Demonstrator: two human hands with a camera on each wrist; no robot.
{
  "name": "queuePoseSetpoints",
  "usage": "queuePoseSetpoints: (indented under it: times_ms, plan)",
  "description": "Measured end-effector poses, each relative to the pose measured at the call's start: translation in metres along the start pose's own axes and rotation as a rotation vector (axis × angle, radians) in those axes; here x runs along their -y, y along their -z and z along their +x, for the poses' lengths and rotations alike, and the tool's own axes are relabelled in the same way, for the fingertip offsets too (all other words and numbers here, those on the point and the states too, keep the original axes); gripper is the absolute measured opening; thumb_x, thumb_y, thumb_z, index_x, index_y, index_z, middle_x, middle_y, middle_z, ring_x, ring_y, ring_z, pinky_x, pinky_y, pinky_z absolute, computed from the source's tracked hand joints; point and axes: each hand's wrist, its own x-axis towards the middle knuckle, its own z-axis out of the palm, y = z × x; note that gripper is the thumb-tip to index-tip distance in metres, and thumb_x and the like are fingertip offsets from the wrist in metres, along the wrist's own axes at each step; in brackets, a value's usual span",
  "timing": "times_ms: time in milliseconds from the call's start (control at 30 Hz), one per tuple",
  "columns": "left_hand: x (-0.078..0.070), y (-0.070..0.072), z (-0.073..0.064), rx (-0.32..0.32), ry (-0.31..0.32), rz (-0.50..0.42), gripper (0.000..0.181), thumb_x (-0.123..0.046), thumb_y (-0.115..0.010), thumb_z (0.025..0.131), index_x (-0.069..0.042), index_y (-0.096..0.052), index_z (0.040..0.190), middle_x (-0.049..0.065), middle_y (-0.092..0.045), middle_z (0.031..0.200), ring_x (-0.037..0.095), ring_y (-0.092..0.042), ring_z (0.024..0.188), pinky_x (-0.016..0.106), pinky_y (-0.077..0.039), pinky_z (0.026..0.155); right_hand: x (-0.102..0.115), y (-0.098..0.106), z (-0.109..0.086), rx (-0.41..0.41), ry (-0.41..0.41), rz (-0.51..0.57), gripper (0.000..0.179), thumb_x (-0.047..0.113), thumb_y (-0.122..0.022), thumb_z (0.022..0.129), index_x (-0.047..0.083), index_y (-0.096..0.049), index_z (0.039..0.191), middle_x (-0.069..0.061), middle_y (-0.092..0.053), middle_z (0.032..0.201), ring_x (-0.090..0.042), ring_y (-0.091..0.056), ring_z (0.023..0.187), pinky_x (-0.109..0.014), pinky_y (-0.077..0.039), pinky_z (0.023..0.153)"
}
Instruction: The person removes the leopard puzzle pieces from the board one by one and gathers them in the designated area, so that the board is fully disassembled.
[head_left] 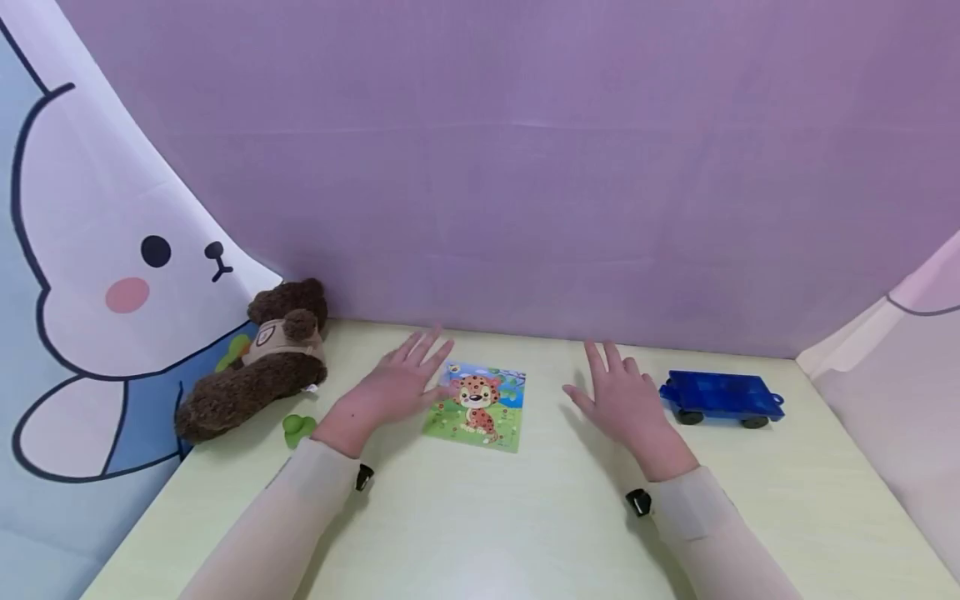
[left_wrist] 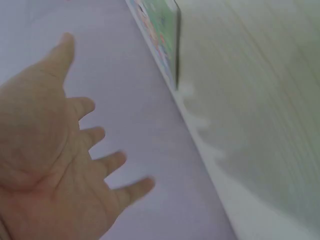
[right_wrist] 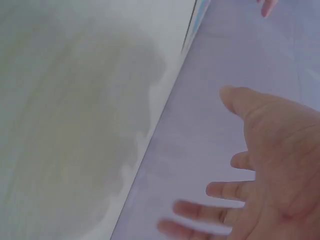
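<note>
A square picture board [head_left: 480, 408] with a spotted cartoon cub on it lies flat on the table between the two hands. To its left is my left hand [head_left: 397, 385], fingers spread, its thumb overlapping the board's left edge in the head view. In the left wrist view its palm [left_wrist: 45, 135] holds nothing, with part of the board [left_wrist: 162, 30] beyond. My right hand [head_left: 622, 400] hovers right of the board, fingers straight and apart. Its bare palm [right_wrist: 285, 160] shows in the right wrist view, and its shadow falls on the table.
Right of the right hand stands a blue toy wagon [head_left: 723, 394] with black wheels. A brown plush toy [head_left: 258, 375] lies at the left, close to the printed curtain. Near the left wrist sits a small green object [head_left: 297, 428]. A purple cloth [head_left: 510, 183] hangs along the table's back edge.
</note>
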Motion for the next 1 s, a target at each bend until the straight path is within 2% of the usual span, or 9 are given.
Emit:
queuePoseSetpoints:
  times_ms: [67, 133, 267, 367, 433, 500, 700, 833, 1000]
  plan:
    - [-0.005, 0.002, -0.003, 0.024, -0.045, -0.024, 0.08, -0.056, -0.046, 0.111, -0.02, -0.011, 0.174, 0.011, 0.001, 0.183, 0.046, -0.011, 0.168, 0.067, -0.023, 0.134, 0.006, 0.001, 0.004, -0.023, 0.027, 0.043, 0.087, 0.054, -0.06, 0.106, 0.005, -0.024, 0.169, -0.029, -0.04, 0.165, -0.055, -0.059, 0.132, -0.067, -0.062, 0.093]
    - [-0.012, 0.003, -0.006, 0.055, -0.09, -0.047, 0.076, -0.048, -0.052, 0.111, -0.016, -0.02, 0.172, 0.012, -0.006, 0.182, 0.046, -0.017, 0.166, 0.064, -0.027, 0.133, 0.012, 0.003, 0.01, -0.034, 0.049, 0.102, 0.084, 0.046, -0.065, 0.106, 0.002, -0.028, 0.167, -0.03, -0.046, 0.159, -0.052, -0.064, 0.128, -0.062, -0.064, 0.09]
    - [-0.023, -0.004, -0.008, 0.121, -0.178, -0.052, 0.065, -0.04, -0.06, 0.109, -0.014, -0.04, 0.166, 0.014, -0.027, 0.178, 0.043, -0.03, 0.163, 0.058, -0.034, 0.133, 0.029, 0.005, 0.022, 0.032, 0.074, 0.283, 0.077, 0.04, -0.066, 0.107, 0.001, -0.034, 0.165, -0.029, -0.049, 0.16, -0.047, -0.065, 0.132, -0.06, -0.058, 0.108]
    - [-0.029, -0.014, -0.007, 0.149, -0.239, 0.003, 0.059, -0.038, -0.062, 0.108, -0.015, -0.049, 0.161, 0.014, -0.039, 0.173, 0.041, -0.036, 0.161, 0.055, -0.036, 0.132, 0.043, 0.002, 0.031, 0.095, 0.104, 0.414, 0.068, 0.036, -0.065, 0.107, 0.004, -0.041, 0.163, -0.024, -0.051, 0.16, -0.04, -0.069, 0.125, -0.057, -0.058, 0.109]
    - [-0.033, -0.019, -0.008, 0.168, -0.243, 0.026, 0.057, -0.038, -0.063, 0.107, -0.019, -0.052, 0.16, 0.012, -0.042, 0.172, 0.041, -0.038, 0.16, 0.054, -0.038, 0.131, 0.055, -0.002, 0.037, 0.123, 0.133, 0.479, 0.063, 0.033, -0.066, 0.107, 0.005, -0.047, 0.159, -0.021, -0.056, 0.157, -0.034, -0.072, 0.117, -0.051, -0.062, 0.103]
    - [-0.036, -0.022, -0.009, 0.175, -0.25, 0.058, 0.056, -0.038, -0.063, 0.107, -0.02, -0.054, 0.159, 0.012, -0.044, 0.171, 0.04, -0.041, 0.159, 0.054, -0.04, 0.13, 0.066, -0.008, 0.044, 0.148, 0.159, 0.535, 0.058, 0.029, -0.067, 0.106, 0.005, -0.051, 0.156, -0.018, -0.058, 0.154, -0.031, -0.073, 0.115, -0.047, -0.064, 0.1]
    - [-0.048, -0.024, -0.013, 0.162, -0.244, 0.105, 0.052, -0.035, -0.069, 0.104, -0.023, -0.06, 0.154, 0.012, -0.054, 0.164, 0.035, -0.052, 0.152, 0.049, -0.052, 0.121, 0.095, -0.022, 0.061, 0.209, 0.179, 0.691, 0.05, 0.025, -0.069, 0.106, 0.006, -0.058, 0.151, -0.015, -0.065, 0.146, -0.03, -0.071, 0.122, -0.043, -0.065, 0.099]
    - [-0.061, -0.023, -0.019, 0.166, -0.234, 0.182, 0.05, -0.036, -0.069, 0.103, -0.025, -0.062, 0.151, 0.008, -0.06, 0.159, 0.031, -0.061, 0.144, 0.044, -0.059, 0.113, 0.11, -0.026, 0.067, 0.248, 0.205, 0.752, 0.047, 0.023, -0.07, 0.106, 0.009, -0.06, 0.149, -0.013, -0.068, 0.143, -0.028, -0.071, 0.122, -0.041, -0.065, 0.097]
    - [-0.076, -0.022, -0.029, 0.16, -0.232, 0.282, 0.046, -0.038, -0.072, 0.101, -0.025, -0.066, 0.145, 0.004, -0.068, 0.149, 0.025, -0.07, 0.127, 0.036, -0.064, 0.1, 0.124, -0.029, 0.071, 0.298, 0.259, 0.775, 0.043, 0.02, -0.069, 0.105, 0.01, -0.063, 0.146, -0.01, -0.071, 0.135, -0.026, -0.071, 0.119, -0.042, -0.064, 0.097]
